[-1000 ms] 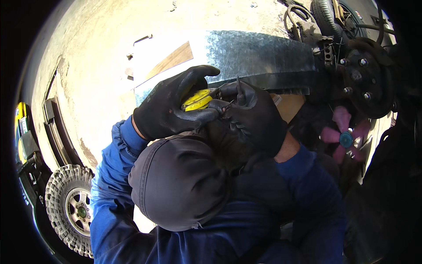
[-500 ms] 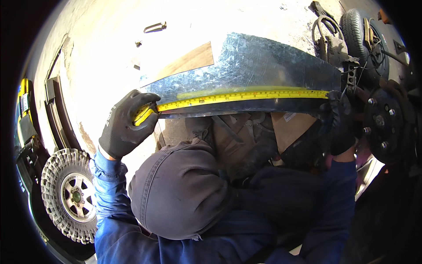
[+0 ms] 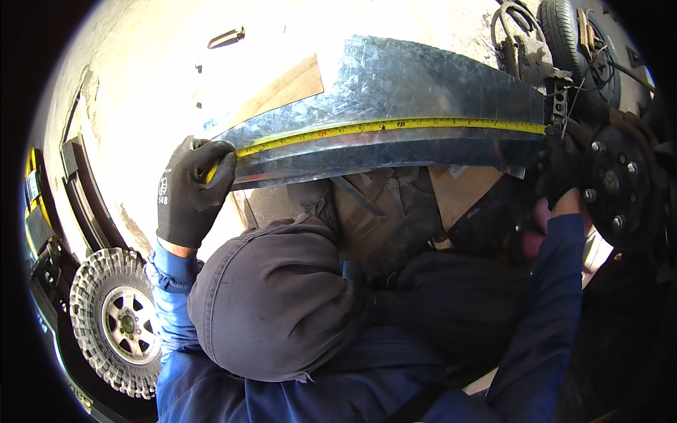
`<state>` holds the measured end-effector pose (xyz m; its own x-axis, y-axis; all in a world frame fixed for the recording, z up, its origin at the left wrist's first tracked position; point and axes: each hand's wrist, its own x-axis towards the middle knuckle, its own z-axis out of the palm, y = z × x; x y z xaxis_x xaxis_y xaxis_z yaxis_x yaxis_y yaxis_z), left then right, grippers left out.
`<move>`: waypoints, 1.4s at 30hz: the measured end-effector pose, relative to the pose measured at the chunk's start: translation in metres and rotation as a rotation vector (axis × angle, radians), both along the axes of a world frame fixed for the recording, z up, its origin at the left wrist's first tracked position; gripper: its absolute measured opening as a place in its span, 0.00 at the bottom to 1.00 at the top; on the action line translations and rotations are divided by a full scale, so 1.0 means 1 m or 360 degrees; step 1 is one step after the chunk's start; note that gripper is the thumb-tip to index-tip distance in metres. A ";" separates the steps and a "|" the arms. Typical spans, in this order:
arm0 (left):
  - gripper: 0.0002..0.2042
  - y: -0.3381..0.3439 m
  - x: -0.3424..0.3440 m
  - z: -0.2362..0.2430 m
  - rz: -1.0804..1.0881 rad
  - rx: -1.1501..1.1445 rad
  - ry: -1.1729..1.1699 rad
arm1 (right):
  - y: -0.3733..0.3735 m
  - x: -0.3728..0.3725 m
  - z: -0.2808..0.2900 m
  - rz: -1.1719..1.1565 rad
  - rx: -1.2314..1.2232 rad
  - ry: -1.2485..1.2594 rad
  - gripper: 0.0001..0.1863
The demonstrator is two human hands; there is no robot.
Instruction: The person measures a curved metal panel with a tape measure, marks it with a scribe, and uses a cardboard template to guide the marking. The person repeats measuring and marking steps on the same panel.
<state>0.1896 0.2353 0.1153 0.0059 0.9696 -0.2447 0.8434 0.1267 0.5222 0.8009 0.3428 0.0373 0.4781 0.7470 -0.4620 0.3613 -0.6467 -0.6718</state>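
Observation:
A yellow tape measure (image 3: pixel 395 125) is stretched across a bent grey sheet-metal panel (image 3: pixel 430 81). My left hand (image 3: pixel 194 187), in a black glove, closes around the tape's case at the panel's left end; only a little yellow of the case shows between the fingers. At the right end, my gloved right hand (image 3: pixel 558 166) is closed on the end of the blade, its fingers dark and partly hidden in shadow. The blade lies over the panel, above its darker folded lower edge.
A brown cardboard piece (image 3: pixel 282 92) lies at the panel's left. A wheel hub (image 3: pixel 620 187) and a tyre (image 3: pixel 562 39) stand at right. Another wheel (image 3: pixel 127 324) is at lower left. My bent grey-trousered knee (image 3: pixel 275 303) is just below the panel.
Both hands have moved farther apart in the picture, the right one rightward. The blade now lies higher on the panel, off its lower edge, and its end reaches the panel's right edge.

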 end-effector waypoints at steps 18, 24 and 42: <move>0.05 -0.011 0.009 -0.004 0.0080 -0.0014 -0.0006 | -0.017 -0.014 0.017 0.0116 0.0098 0.0207 0.18; 0.05 -0.014 0.010 -0.007 0.0123 -0.0038 -0.0116 | -0.023 -0.020 0.028 0.0284 -0.0096 0.0098 0.20; 0.03 -0.020 0.015 -0.019 0.0135 -0.0004 -0.0089 | -0.024 -0.017 0.019 0.0250 -0.0040 0.0204 0.20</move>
